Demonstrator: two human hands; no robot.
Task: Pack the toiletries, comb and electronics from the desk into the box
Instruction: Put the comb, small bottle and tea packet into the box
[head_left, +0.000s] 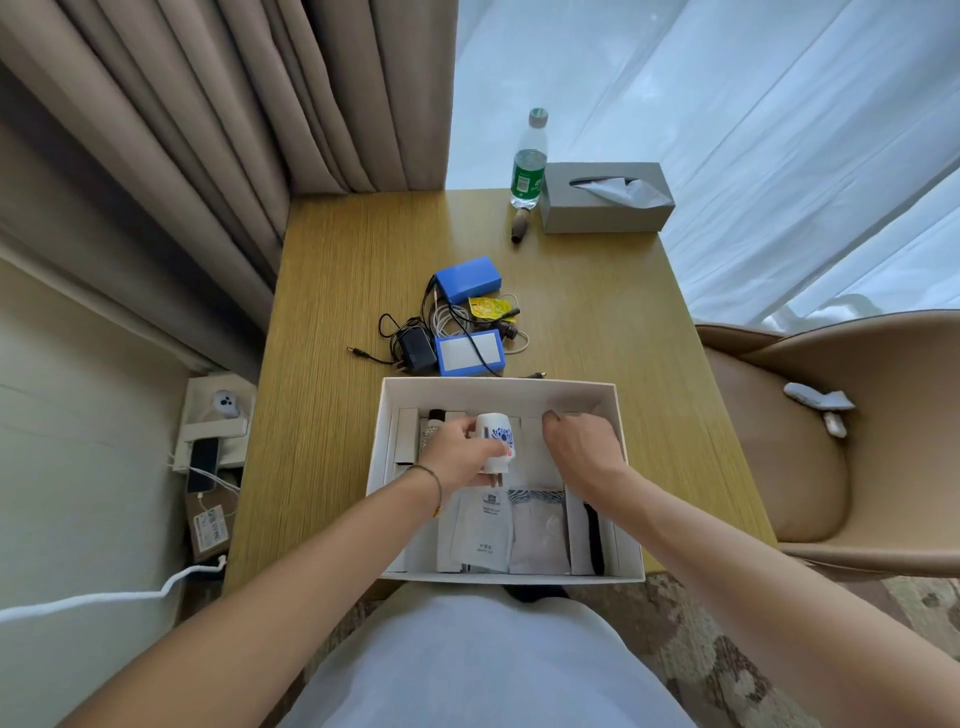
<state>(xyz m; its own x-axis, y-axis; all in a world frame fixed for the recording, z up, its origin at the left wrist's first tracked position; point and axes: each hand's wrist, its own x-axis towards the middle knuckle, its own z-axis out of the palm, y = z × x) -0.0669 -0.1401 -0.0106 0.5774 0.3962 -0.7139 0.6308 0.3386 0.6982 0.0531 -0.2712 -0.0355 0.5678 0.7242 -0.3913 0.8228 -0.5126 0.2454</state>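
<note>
Toiletry bottle (496, 439) — light, rigid, likely slick — sits clamped around its middle by left hand (457, 457) over the box (498, 387), right hand's (582, 441) grip unclear.

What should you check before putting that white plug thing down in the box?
1. Left hand has a firm grip on the white charger: ok.
2. Charger is over the box, not the desk: ok.
3. Right hand is out of the way: not ok, it is inside the box beside the charger.
4. Free spot beneath the charger: cannot tell, the hands hide it.
5. Sachets lie flat at the near end: ok.
6. Electronics all packed: not ok, the blue packs and black adapter are on the desk.
</note>
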